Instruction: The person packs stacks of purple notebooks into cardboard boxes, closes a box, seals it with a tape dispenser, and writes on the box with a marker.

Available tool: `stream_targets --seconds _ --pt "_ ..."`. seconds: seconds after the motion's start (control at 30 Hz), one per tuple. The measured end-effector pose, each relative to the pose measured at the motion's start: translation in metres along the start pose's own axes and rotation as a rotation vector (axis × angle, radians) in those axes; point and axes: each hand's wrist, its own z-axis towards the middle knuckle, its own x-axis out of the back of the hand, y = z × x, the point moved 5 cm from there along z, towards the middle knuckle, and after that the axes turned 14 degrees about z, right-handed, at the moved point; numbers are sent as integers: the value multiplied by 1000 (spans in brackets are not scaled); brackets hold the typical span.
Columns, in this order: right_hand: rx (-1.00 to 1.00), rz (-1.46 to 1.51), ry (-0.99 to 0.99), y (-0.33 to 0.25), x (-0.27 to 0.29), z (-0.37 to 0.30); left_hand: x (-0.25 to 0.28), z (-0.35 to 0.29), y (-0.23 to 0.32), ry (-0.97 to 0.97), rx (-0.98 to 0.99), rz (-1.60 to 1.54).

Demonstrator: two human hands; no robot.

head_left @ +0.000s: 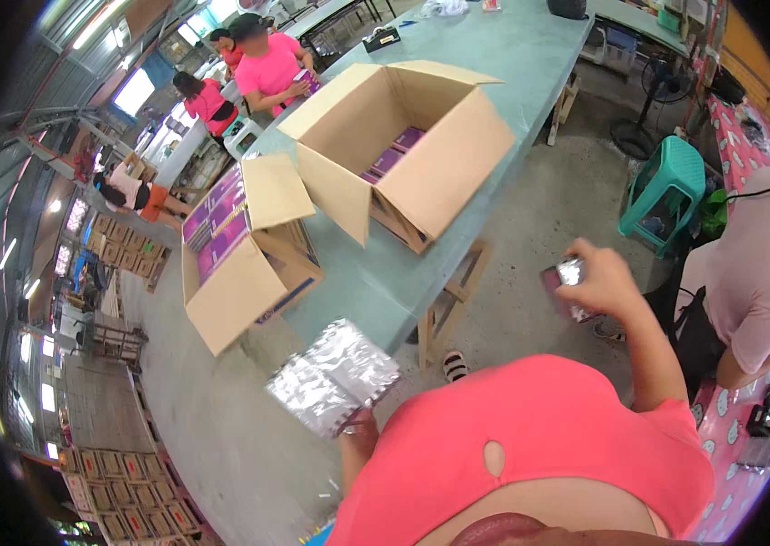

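My left hand (361, 424) is mostly hidden under shiny silver foil packets (330, 375), which it holds near the table's near corner. Out to the right, over the floor, my right hand (607, 280) is closed around a small dark purple and silver packet (552, 281), its fingers slightly blurred. On the table, an open cardboard box (444, 187) has several purple packs (392, 160) low inside it. To its left, another open carton (237, 300) is filled with rows of purple packs (224, 244).
The green-grey table (357, 284) stands on wooden legs. At right are a green plastic stool (667, 193), a black fan (649, 109) and a seated person (749, 264) close to my right arm. A person in pink (268, 73) works across the table. Stacked crates (130, 491) stand at lower left.
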Motion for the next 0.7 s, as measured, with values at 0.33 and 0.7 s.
stream_targets --seconds 0.33,0.7 --pt "257 86 803 -160 113 66 -38 116 200 -264 -266 305" --pt "467 307 314 -259 -7 324 -34 165 210 -222 -441 385"
